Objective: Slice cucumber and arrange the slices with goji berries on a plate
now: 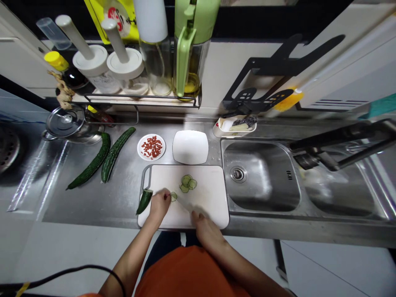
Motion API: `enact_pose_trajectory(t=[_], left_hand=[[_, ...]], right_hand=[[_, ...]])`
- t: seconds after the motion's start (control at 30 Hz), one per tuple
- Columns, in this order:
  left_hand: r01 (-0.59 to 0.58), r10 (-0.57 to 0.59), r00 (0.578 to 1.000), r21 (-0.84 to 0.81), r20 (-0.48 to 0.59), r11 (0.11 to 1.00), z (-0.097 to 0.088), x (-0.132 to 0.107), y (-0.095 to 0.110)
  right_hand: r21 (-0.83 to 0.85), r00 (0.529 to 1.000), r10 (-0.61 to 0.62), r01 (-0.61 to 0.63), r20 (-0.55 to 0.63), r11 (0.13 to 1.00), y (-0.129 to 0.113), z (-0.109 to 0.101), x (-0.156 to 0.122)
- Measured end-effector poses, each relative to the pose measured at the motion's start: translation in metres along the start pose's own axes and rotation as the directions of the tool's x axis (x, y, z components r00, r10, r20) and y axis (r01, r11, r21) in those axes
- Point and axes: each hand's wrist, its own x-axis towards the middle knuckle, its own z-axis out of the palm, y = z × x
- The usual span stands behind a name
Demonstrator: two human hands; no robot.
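A white cutting board with a grey rim lies before me. My left hand pinches the edge of a thin cucumber slice above the board. In my right hand is a knife, its pale blade pointing left toward that slice and hard to make out against the white board. Several cucumber slices lie overlapped in a small pile at the board's upper middle. A cut piece of cucumber rests on the board's left edge, beside my left hand.
Two whole cucumbers lie on the steel counter at left, near a lidded pot. Behind the board are a plate of red bits and a white dish. A sink with a black faucet adjoins at right.
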Motion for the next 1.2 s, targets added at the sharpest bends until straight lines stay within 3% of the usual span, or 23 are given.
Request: enact_pose_trajectory(t=[0.23,0.4,0.53,0.63,0.77,0.93,1.07,1.2], left_hand=[[0.031,-0.032,0.999,0.015,0.045,0.999,-0.005,-0.002,0.007],[-0.054,0.069,0.996,0.228,-0.059,0.972,-0.008,-0.005,0.008],[-0.021,0.083,0.988,0.412,-0.133,0.911,-0.012,-0.002,0.006],[0.002,0.062,0.991,0.478,-0.118,0.878,-0.014,0.001,0.005],[-0.045,0.097,0.991,0.44,-0.096,0.897,-0.015,0.008,0.015],[-0.276,0.276,0.961,0.204,0.031,0.939,0.0,0.026,0.051],[-0.245,0.222,0.966,0.19,0.135,0.951,0.021,0.041,0.076],[-0.234,0.207,0.967,0.198,0.148,0.952,0.035,0.05,0.086]], right_hand=[[0.031,1.0,0.009,-0.009,0.006,0.999,0.026,0.004,-0.021],[0.038,0.999,0.003,-0.004,0.046,0.999,0.042,0.005,-0.029],[0.029,1.0,0.004,-0.004,0.03,1.0,0.045,0.001,-0.031],[0.01,1.0,0.007,-0.007,0.023,1.0,0.045,-0.001,-0.031],[0.005,0.999,0.024,-0.024,0.03,1.0,0.047,-0.002,-0.032],[0.017,1.0,0.021,-0.021,0.003,1.0,0.052,0.001,-0.033],[0.015,0.999,0.035,-0.036,0.014,0.999,0.053,0.002,-0.034],[0.033,0.998,0.051,-0.052,0.032,0.998,0.054,0.001,-0.034]])
